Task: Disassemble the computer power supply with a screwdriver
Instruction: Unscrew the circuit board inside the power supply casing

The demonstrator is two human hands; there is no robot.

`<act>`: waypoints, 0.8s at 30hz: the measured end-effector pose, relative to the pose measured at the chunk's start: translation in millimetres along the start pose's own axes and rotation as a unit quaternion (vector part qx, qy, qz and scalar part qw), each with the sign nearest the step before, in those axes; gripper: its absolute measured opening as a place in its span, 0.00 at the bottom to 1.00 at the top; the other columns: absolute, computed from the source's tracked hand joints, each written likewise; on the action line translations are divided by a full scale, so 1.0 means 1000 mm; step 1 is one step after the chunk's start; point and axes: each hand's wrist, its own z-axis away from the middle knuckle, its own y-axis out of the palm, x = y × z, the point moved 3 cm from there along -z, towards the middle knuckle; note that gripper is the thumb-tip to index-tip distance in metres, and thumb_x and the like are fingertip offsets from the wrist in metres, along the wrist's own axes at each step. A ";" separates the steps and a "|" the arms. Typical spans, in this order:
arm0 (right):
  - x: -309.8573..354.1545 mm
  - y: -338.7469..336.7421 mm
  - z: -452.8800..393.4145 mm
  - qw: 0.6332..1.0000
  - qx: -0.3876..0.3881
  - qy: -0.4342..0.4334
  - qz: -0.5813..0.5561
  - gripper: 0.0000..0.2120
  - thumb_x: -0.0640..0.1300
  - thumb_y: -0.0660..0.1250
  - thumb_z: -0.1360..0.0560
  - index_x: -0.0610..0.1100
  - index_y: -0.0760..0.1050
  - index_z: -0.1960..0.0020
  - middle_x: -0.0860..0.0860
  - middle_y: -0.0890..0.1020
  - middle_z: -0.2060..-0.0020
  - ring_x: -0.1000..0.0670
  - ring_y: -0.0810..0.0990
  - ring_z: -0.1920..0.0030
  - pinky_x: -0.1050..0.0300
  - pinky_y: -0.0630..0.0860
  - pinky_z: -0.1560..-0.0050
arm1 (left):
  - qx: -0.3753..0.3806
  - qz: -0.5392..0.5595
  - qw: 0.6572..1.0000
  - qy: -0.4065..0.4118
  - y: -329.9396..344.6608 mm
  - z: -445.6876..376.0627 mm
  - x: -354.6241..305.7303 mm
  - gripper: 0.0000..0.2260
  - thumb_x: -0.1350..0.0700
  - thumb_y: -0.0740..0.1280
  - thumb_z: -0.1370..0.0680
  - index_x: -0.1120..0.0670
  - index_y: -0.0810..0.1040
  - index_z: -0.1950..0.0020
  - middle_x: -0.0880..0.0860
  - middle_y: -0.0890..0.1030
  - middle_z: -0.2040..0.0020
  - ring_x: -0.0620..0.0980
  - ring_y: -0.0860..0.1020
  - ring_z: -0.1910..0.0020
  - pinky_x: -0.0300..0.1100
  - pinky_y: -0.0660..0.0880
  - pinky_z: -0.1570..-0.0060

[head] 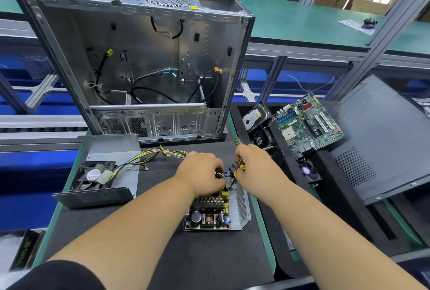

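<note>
The opened power supply [216,215] lies on the black mat, its circuit board with heatsink, capacitor and coil exposed in the metal base. My left hand [202,174] rests on the board's far end, fingers curled round wires there. My right hand [253,166] grips a screwdriver with a yellow and black handle [240,168], its tip pointing down at the board's far right corner. The supply's removed cover [102,171] with the fan lies to the left, joined by a bundle of coloured wires [149,157].
An empty computer case [139,57] stands upright behind the work spot. To the right a black tray holds a hard drive [254,118], small fans and a motherboard [307,124]. A black side panel [381,140] leans further right. The mat's edge runs just right of the supply.
</note>
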 end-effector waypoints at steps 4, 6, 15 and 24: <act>0.004 -0.002 0.001 0.995 -0.015 -0.017 0.093 0.13 0.53 0.64 0.22 0.45 0.62 0.50 0.47 0.76 0.57 0.42 0.74 0.56 0.51 0.66 0.63 | 0.003 -0.006 1.000 0.001 -0.001 0.000 -0.001 0.14 0.41 0.64 0.27 0.44 0.79 0.46 0.47 0.79 0.49 0.51 0.77 0.45 0.48 0.66 0.41; 0.003 -0.002 0.000 0.991 -0.008 -0.011 0.135 0.17 0.59 0.60 0.19 0.46 0.61 0.51 0.48 0.75 0.61 0.43 0.75 0.59 0.51 0.65 0.64 | 0.004 -0.009 1.000 0.001 -0.002 0.001 -0.001 0.14 0.41 0.63 0.27 0.44 0.79 0.46 0.47 0.79 0.49 0.52 0.77 0.45 0.49 0.67 0.42; 0.000 -0.004 -0.002 0.999 0.008 0.017 0.037 0.10 0.44 0.66 0.25 0.45 0.67 0.48 0.47 0.75 0.53 0.44 0.71 0.56 0.53 0.65 0.61 | -0.002 -0.001 1.000 0.001 0.000 0.000 0.000 0.15 0.40 0.65 0.28 0.43 0.80 0.44 0.45 0.80 0.47 0.49 0.76 0.43 0.47 0.65 0.40; -0.001 -0.003 -0.004 0.997 0.020 0.007 0.080 0.14 0.54 0.61 0.18 0.43 0.68 0.48 0.47 0.76 0.63 0.43 0.75 0.60 0.52 0.67 0.64 | 0.002 -0.001 1.000 0.001 0.000 -0.001 -0.001 0.15 0.41 0.64 0.27 0.43 0.80 0.44 0.46 0.80 0.47 0.50 0.77 0.44 0.48 0.66 0.40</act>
